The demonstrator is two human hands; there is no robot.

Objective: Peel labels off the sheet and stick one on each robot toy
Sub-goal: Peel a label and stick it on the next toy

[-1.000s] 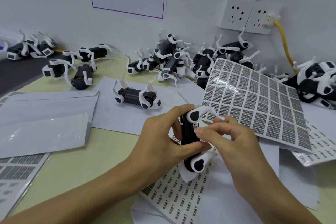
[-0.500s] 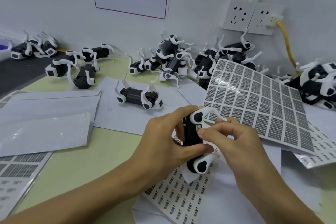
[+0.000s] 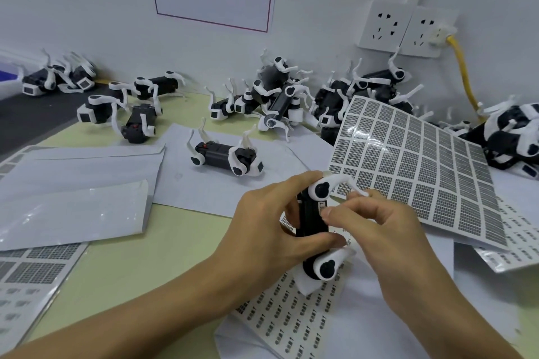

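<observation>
From my head view, my left hand grips the black robot toy upright over the near label sheet, just as it did a moment ago. My right hand has curled its fingertips onto the body, probably pressing a small label down, though it is mostly hidden. No containers here; unlabelled toys lie piled far along the wall.

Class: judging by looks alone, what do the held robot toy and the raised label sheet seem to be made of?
Robot toy: likely moulded plastic, with a matte black body and smooth white legs with rounded edges. Label sheet: probably glossy coated paper or film; it shows glare streaks and bends upward without creasing.
</observation>
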